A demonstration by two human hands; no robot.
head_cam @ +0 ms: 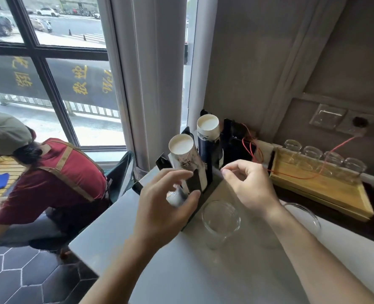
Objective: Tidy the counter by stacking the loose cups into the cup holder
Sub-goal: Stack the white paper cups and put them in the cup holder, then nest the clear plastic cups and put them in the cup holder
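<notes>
- I am seeing my left hand [159, 207] curling round a small clear cup [175, 197], blurred, at the near slot of the black slotted cup holder [200, 191].
- Two tall paper cup stacks [187, 157] are standing in that holder.
- My right hand [246, 186] is hovering, fingers loosely bent, holding nothing.
- A round clear glass beaker [221, 218] is sitting on the smooth grey counter [181, 270].
- Four glass jars [326, 157] are lining the wooden tray [326, 194].

One head-worn wide-angle view looks forward and down from close above both hands, the left hand [159, 207] and right hand [249, 185], toward the cup holder [194, 183] just beyond them.
</notes>
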